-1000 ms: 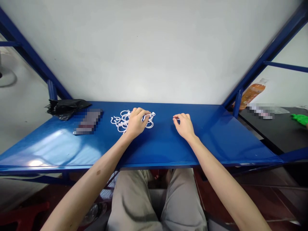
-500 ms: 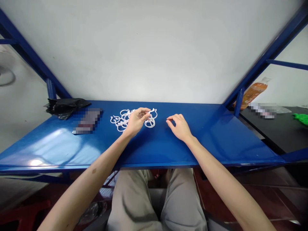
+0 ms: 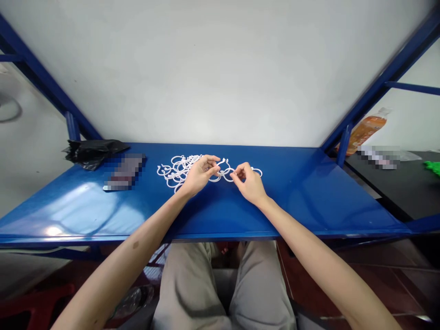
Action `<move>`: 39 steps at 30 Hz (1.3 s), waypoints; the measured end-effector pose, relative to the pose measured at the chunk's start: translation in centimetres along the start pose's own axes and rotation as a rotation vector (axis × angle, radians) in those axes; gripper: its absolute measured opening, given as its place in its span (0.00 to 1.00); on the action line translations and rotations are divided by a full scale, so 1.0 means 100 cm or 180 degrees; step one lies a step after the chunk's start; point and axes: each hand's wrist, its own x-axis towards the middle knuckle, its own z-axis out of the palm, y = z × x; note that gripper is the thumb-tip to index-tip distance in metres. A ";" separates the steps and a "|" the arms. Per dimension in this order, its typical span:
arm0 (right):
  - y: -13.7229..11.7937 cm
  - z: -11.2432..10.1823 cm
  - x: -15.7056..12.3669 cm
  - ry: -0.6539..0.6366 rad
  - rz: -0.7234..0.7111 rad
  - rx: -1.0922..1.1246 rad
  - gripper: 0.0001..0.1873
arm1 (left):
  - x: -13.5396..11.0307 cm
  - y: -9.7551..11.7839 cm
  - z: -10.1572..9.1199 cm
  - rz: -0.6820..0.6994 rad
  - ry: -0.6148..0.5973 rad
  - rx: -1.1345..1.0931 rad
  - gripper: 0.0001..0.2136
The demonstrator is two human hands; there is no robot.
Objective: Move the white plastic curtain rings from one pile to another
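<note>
A heap of white open rings (image 3: 172, 174), like shower curtain rings with small knobbed ends, lies on the blue tabletop (image 3: 213, 211). My left hand (image 3: 200, 175) is at the heap's right side, its thumb and fingers closed on a white ring (image 3: 222, 162). Close by on the right, my right hand (image 3: 251, 184) pinches another white ring (image 3: 228, 179) between thumb and forefinger. One more white ring (image 3: 259, 170) shows from behind the right hand. Whether these rings are hooked together I cannot tell; the fingers cover parts of them.
On the left lie a crumpled black plastic bag (image 3: 91, 151) and a blurred-out flat dark object (image 3: 127, 172). A white wall (image 3: 220, 82) rises behind the tabletop. To the right, a black table (image 3: 395, 188) holds an orange drink bottle (image 3: 367, 130) and something green (image 3: 433, 168).
My right hand has moved left to the rings and closed in a pinch. My left hand has shifted slightly right. A ring now shows to the right of the right hand.
</note>
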 end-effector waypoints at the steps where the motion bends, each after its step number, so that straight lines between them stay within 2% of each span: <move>1: 0.001 -0.002 0.001 0.0110 0.0078 0.0096 0.08 | 0.000 -0.002 -0.001 0.0032 0.0093 0.0163 0.14; 5: 0.005 -0.008 0.004 0.0365 0.0343 0.0300 0.10 | 0.001 -0.007 -0.007 0.0265 0.0329 0.1303 0.09; 10: 0.008 -0.009 0.004 0.0218 0.0408 0.0339 0.15 | -0.001 -0.011 -0.008 0.0656 0.0598 0.2811 0.09; 13: 0.006 -0.008 0.003 0.0144 0.0365 0.0442 0.19 | -0.005 -0.005 -0.003 0.0733 0.0677 0.3223 0.10; 16: 0.003 -0.007 0.003 0.0150 0.0391 0.0556 0.19 | -0.011 0.006 0.007 0.0822 0.0207 0.2941 0.10; 19: 0.002 -0.006 0.002 0.0138 0.0418 0.0524 0.16 | -0.016 0.015 0.018 0.0660 -0.0194 0.2550 0.09; 24: 0.002 -0.003 -0.002 -0.0158 0.0365 0.0449 0.14 | -0.015 0.017 0.019 0.0244 -0.0126 0.1962 0.08; 29: -0.005 -0.002 -0.005 -0.0188 -0.0038 0.0001 0.13 | -0.011 0.011 0.014 -0.0013 -0.0007 0.1193 0.08; 32: -0.009 -0.001 -0.007 -0.0188 -0.0224 -0.0117 0.14 | -0.013 0.007 0.014 0.0007 0.0028 0.0957 0.08; 39: -0.003 -0.001 -0.010 -0.0270 -0.0786 -0.0381 0.14 | -0.018 0.007 0.015 0.0361 0.0031 0.1193 0.07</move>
